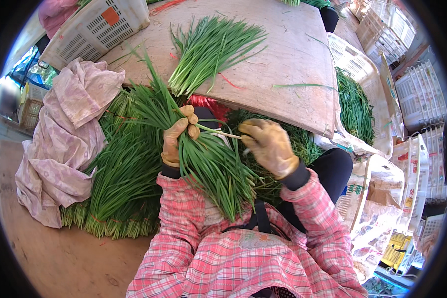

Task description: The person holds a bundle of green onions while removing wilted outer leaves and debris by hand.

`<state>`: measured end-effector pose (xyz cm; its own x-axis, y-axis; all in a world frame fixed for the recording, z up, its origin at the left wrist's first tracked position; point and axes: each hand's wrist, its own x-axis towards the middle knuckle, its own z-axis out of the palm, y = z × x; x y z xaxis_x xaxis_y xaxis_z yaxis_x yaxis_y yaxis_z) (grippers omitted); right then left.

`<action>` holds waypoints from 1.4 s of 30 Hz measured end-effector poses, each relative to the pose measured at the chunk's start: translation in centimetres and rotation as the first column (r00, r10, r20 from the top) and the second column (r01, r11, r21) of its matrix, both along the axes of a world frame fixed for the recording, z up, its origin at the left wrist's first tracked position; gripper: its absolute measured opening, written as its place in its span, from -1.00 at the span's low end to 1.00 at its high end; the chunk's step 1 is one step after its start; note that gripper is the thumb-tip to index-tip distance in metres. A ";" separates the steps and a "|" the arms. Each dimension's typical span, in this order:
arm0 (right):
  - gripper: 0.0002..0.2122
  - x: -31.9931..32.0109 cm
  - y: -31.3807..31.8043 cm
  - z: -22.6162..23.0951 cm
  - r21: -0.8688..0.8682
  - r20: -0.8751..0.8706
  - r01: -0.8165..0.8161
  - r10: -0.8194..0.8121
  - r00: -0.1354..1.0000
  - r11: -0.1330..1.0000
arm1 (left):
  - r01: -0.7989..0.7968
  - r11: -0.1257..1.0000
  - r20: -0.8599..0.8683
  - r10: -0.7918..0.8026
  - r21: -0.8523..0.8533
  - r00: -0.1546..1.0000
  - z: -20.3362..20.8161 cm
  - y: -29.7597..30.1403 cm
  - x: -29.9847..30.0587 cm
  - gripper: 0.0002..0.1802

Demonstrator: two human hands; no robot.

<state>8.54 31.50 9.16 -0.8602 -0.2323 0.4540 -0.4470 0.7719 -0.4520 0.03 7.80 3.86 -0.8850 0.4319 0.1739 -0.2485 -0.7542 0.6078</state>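
Note:
My left hand [175,139], in a yellowish glove, is closed round a bunch of long green chives [216,169] over my lap. Pale stalk ends stick out of that bunch to the right. My gloved right hand [272,149] pinches the tip of one pale chive stalk [224,133], fingers drawn together. Just beyond, at the board's near edge, lies a loose sheaf of chives [211,52]. Left of my left arm is a big heap of chives [126,174], partly in bundles bound with red ties.
A wooden board [288,54] spreads in front of me, with red strands on it. A crumpled pinkish cloth [67,144] drapes over the heap's left side. White plastic crates stand at the far left [97,35] and right; one right crate [345,49] holds greens. Loose leaves [303,144] lie below the board.

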 end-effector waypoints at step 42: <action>-0.76 -1.5 -4.5 -0.6 -0.298 0.168 -0.025 0.079 0.983 0.954 | 0.044 0.995 0.000 -0.045 0.091 0.999 -0.7 -1.0 0.0 -0.72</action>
<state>7.01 27.01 8.56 -0.9229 -0.1582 0.3511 -0.3756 0.5710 -0.7300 0.05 6.77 3.13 -0.8656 0.4531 0.2129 -0.2841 -0.7947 0.5364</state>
